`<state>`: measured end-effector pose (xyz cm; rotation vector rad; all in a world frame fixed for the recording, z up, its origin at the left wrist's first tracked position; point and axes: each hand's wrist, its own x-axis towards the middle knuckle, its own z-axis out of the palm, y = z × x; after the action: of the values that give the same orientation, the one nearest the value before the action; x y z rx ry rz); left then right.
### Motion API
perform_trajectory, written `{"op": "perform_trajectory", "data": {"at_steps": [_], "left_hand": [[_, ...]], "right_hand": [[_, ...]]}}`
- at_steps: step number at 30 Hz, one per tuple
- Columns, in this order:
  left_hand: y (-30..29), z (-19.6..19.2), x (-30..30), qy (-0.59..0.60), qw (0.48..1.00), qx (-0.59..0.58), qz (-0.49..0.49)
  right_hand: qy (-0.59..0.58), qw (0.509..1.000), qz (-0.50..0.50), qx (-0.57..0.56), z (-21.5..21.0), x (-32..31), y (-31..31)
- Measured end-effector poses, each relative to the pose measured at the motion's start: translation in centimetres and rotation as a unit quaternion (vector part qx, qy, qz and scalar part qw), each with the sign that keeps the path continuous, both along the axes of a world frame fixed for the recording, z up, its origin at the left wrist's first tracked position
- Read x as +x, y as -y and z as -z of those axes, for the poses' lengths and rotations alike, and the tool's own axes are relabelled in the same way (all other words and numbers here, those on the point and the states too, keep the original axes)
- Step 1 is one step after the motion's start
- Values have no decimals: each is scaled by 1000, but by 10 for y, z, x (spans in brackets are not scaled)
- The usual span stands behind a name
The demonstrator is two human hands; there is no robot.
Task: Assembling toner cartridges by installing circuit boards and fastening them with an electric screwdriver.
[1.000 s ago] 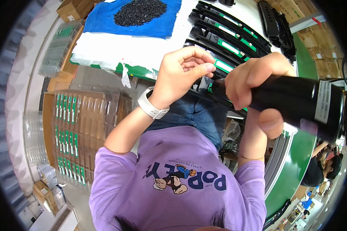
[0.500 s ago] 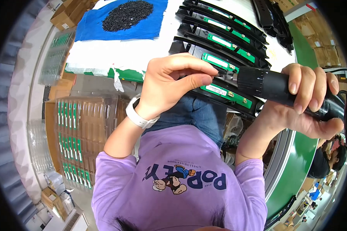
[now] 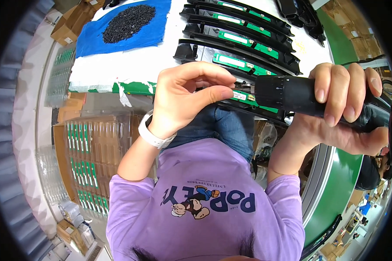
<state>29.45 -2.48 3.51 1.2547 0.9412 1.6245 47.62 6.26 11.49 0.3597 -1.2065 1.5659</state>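
Grips a thick black cylindrical power driver (image 3: 294,93) in the right hand (image 3: 337,102), fingers wrapped over it, presumably for firm aim. Curls the left hand (image 3: 183,93) with thumb and forefinger beside the driver's nose, perhaps for guiding; cannot tell the contents of that pinch. Holds the driver over the nearest long black plastic housing (image 3: 255,112) with green circuit board (image 3: 266,108). Has small black screws (image 3: 128,24) heaped on blue cloth (image 3: 89,48), likely against rolling.

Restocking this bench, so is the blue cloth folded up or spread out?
Spread out: the blue cloth lies broad across the white tabletop, a pile of small black pieces on it.
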Motion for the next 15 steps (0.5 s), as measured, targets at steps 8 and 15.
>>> {"op": "perform_trajectory", "data": {"at_steps": [8, 15], "left_hand": [[0, 0, 5, 11, 992, -53, 114], [-6, -10, 20, -339, 928, 142, -54]], "right_hand": [[7, 1000, -16, 5, 2, 15, -2], [127, 986, 44, 94, 7, 54, -11]]}}
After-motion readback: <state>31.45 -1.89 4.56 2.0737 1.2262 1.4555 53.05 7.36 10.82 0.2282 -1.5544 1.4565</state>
